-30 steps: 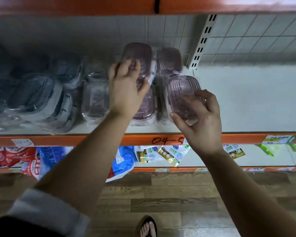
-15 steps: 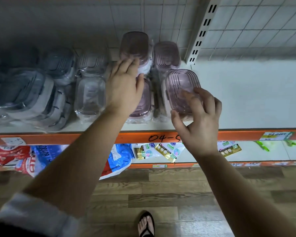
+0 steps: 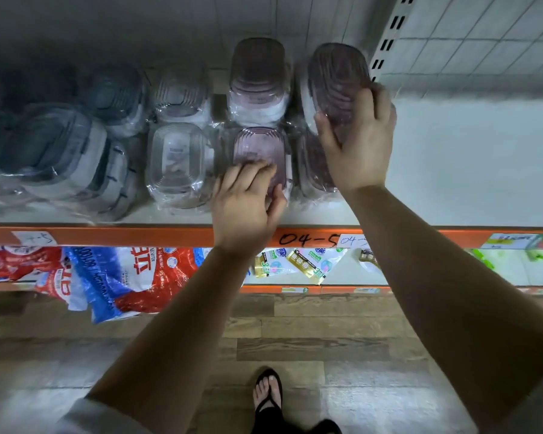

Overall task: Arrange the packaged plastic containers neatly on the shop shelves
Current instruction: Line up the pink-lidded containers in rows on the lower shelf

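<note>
My right hand [image 3: 358, 142] has carried the pink container pack [image 3: 336, 73] farther back and now grips its near end, fingers curled round it, at the far right of the row. My left hand [image 3: 245, 205] has dropped to the near pink pack [image 3: 257, 148], fingers over its top and thumb at its side. Left of these lie film-wrapped clear packs [image 3: 177, 161] and grey packs [image 3: 57, 145]. All sit on the white shelf [image 3: 467, 170], with a tiled wall [image 3: 483, 32] behind and a wooden floor [image 3: 326, 346] below.
</note>
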Available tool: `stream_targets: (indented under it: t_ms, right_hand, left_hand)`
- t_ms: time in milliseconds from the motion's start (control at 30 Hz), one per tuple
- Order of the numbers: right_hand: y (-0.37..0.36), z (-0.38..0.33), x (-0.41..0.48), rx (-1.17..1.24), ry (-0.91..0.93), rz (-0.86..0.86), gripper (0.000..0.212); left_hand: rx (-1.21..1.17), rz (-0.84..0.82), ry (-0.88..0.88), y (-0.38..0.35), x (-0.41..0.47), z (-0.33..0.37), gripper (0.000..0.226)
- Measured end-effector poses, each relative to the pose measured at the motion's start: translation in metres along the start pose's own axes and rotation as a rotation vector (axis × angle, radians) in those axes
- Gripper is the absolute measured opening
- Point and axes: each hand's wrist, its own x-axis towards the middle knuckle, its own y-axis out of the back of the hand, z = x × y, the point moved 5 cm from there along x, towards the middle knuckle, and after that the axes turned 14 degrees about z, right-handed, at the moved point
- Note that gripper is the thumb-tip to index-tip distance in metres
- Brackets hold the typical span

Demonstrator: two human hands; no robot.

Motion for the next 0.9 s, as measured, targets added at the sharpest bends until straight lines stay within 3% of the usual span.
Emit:
stream_targets:
  t_ms: [133,333,467,700,900]
  right_hand:
    - [-0.02,-0.012,0.027,-0.103,0.032,-0.053,0.059]
    - [-0.044,-0.006,0.015,-0.334,0.064,-0.352,0.061]
    - [-0.03,-0.004,-0.005,-0.297,0.082,-0.327,0.062]
    - [0.021,-0.007,-0.043,-0.157,0.144,-0.313,0.048]
    - [0.094,-0.017,-0.069,-0.112,0.134,-0.305,0.039]
  left_hand:
    - [-0.002,0.064,-0.034,-0.002,-0.001,-0.001,0.028]
    - [-0.005,0.067,-0.065,-0.001,-0.001,-0.004,0.027]
    - [0.007,0.016,-0.012,0.0,-0.001,-0.002,0.029]
    - [0.092,-0.232,0.017,0.01,-0.001,0.008,0.041]
    - [0.073,-0.188,-0.029,0.073,-0.004,0.051,0.038]
